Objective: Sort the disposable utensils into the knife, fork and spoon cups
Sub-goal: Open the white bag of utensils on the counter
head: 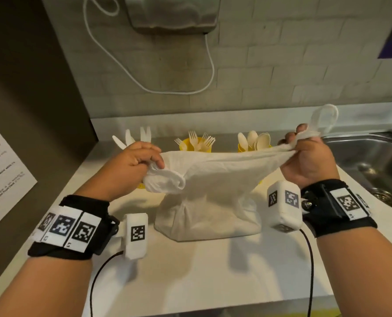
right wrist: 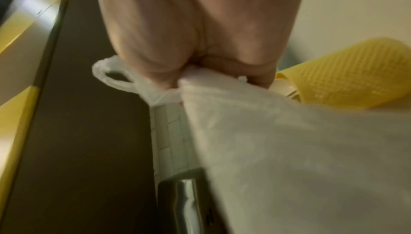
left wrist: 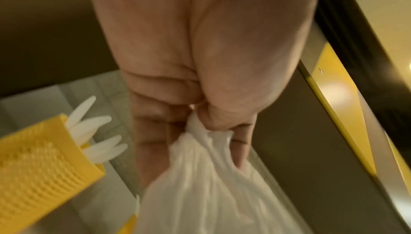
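Utensils sorted, standing in three yellow cups behind the bag: knives (head: 131, 139) left, forks (head: 196, 140) middle, spoons (head: 254, 139) right. Nearer, white bag (head: 208, 202) on the counter (head: 190, 271), mouth stretched wide. Left hand (head: 133, 161) clenched on one bunched handle, right hand (head: 309, 154) gripping the other, well apart; sink (head: 373, 161) far right.
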`<state>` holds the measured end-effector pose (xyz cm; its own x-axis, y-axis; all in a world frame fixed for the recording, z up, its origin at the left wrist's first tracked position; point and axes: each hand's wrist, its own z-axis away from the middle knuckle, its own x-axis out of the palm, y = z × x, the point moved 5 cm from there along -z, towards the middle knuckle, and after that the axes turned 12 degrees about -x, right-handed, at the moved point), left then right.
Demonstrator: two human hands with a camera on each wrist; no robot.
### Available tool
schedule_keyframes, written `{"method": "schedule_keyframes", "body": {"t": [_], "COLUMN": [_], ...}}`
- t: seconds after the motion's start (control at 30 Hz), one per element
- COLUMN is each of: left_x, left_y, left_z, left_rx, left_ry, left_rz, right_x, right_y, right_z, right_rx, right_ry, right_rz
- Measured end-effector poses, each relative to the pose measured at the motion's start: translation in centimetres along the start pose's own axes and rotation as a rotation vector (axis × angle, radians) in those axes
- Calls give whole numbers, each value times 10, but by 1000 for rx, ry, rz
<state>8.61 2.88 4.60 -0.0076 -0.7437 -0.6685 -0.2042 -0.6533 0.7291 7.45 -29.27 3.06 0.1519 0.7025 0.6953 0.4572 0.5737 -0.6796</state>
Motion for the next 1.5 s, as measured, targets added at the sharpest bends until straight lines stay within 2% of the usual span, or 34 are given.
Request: {"method": "schedule_keyframes", "body": {"t": [0.03,0.1,0.17,0.2,0.23,0.3,0.33,0.4,0.5,0.6,0.7,0.73,0.77,0.83,0.9,0.97,1.03,1.13,1.23,1.3,1.37,1.43,1.5], "left_x": [0,-1,-5,-7,-9,-9,-6,2,9,10,13,18,23,34,42,41,42,48,58,65,68,66,58], "left_y": [0,-4,-13,-16,-19,-22,-19,-10,-7,-13,-8,-8,-11,-16,-29,-45,-60,-70,-68,-65,-71,-80,-79], "left_z": [-1,-4,-8,-8,-9,-10,-10,-10,-7,-1,12,16,20,27,28,24,20,21,22,18,13,7,10], "left_rx": [-27,-108,-195,-235,-281,-361,-397,-457,-537,-566,-449,-366,-289,-184,-208,-288,-396,-562,-664,-686,-747,-760,-767], "left_ry": [31,112,220,273,315,337,306,203,107,40,-194,-288,-360,-411,-385,-284,-169,-55,-77,-172,-111,64,69], "left_rz": [-68,-203,-227,-158,-11,482,730,1134,1595,1612,1245,1045,805,322,38,-56,41,516,980,1326,1589,1694,1577], "right_x": [-2,0,6,7,10,17,17,13,11,8,6,6,5,5,6,2,-1,-12,-20,-22,-20,-15,-18], "right_y": [1,3,4,4,5,7,8,14,26,25,27,28,29,32,32,31,34,43,48,51,50,50,53], "right_z": [3,11,19,21,24,28,28,27,24,21,16,17,18,22,29,32,37,42,44,45,50,55,58], "right_rx": [29,71,120,123,100,-17,-28,5,21,-1,31,83,150,260,364,400,409,447,444,446,451,486,544], "right_ry": [-5,-112,-214,-262,-363,-556,-556,-496,-562,-532,-574,-544,-488,-349,-197,-101,-112,-97,-70,-86,-112,-125,-132], "right_rz": [-18,33,221,462,803,1390,1455,1381,1421,1480,1704,1661,1516,1014,517,245,151,125,16,-49,-57,-74,-62]}}
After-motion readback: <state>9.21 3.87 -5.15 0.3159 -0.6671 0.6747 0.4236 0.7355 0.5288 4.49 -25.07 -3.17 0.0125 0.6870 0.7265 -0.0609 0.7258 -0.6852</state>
